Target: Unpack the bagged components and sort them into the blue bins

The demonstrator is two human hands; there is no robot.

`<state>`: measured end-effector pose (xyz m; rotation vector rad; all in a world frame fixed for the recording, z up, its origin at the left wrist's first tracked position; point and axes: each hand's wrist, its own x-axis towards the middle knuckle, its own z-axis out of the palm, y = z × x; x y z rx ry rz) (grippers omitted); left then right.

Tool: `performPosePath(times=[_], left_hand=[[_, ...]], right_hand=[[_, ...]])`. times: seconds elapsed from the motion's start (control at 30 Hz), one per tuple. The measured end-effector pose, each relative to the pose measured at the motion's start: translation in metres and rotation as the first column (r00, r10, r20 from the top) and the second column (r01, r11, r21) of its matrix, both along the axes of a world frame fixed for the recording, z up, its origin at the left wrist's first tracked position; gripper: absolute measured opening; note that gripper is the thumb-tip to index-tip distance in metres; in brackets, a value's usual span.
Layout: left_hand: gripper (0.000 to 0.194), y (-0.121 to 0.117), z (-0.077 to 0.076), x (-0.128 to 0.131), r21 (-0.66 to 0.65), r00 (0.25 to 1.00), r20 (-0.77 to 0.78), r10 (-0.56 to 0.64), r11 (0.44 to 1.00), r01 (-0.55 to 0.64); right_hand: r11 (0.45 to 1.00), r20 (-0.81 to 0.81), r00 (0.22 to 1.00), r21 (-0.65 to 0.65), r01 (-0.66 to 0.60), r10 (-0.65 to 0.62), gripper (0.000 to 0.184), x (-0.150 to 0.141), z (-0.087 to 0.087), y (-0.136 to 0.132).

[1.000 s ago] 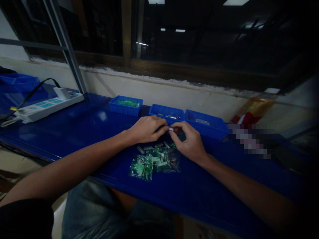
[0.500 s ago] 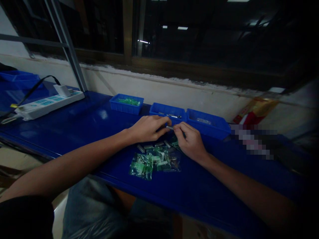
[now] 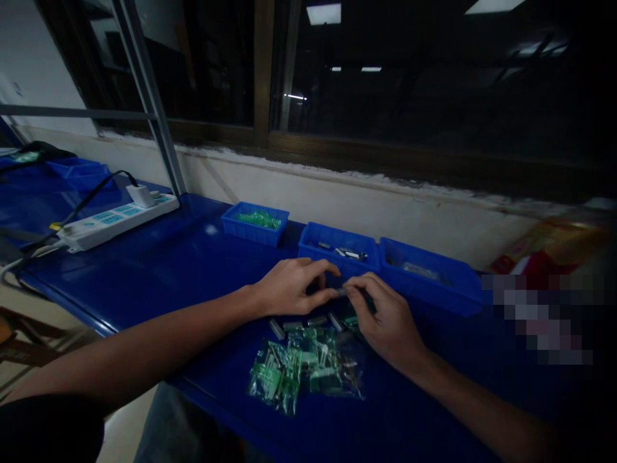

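Note:
A small grey metal piece (image 3: pixel 342 292) is pinched in the fingertips of my right hand (image 3: pixel 385 318), above the blue table. My left hand (image 3: pixel 294 287) is beside it, thumb tip at the piece's left end, index finger arched and apart from the thumb. Just below the hands lie several short metal pieces (image 3: pixel 276 329) in a loose row. Nearer to me is a heap of clear, green-tinted plastic packets (image 3: pixel 272 378) with slim pieces inside. More green plastic shows partly behind my right hand.
Along the wall stand a blue bin (image 3: pixel 253 235) of green packets, a blue bin (image 3: pixel 313 247) with metal parts, and a longer blue bin (image 3: pixel 434 289). A white power strip (image 3: pixel 120 222) with plug and cables lies left, near a grey metal post (image 3: pixel 166 151).
The camera view has tilted up, so everything sits lower in the picture. My left index finger and thumb have spread apart at the metal piece, while my right hand keeps its pinch.

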<state>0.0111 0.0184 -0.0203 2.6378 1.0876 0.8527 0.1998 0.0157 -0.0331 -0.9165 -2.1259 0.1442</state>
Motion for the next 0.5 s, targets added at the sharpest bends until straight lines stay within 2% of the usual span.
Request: performPosePath(times=[0.13,0.3,0.37,0.5], left_hand=[[0.034,-0.004,0.001,0.001,-0.040,0.997,0.069,-0.045,0.998,0.048],[0.022,-0.006,-0.004,0.004,-0.139,0.986,0.166,0.026,0.990,-0.003],[0.016,-0.004,-0.005,0.004,-0.165,0.978,0.204,0.044,0.986,-0.010],[0.017,0.001,-0.004,0.006,-0.221,0.963,0.269,0.007,0.974,0.055]], right_hand=[[0.993,-0.028,0.998,-0.112,0.044,-0.047,0.016,0.002,0.000,0.004],[0.940,-0.073,0.996,-0.341,0.026,-0.054,0.021,0.004,-0.001,0.012],[0.918,-0.082,0.995,-0.396,0.017,-0.054,0.021,0.004,-0.002,0.014],[0.889,-0.112,0.991,-0.457,0.017,-0.077,0.018,0.005,-0.003,0.017]])
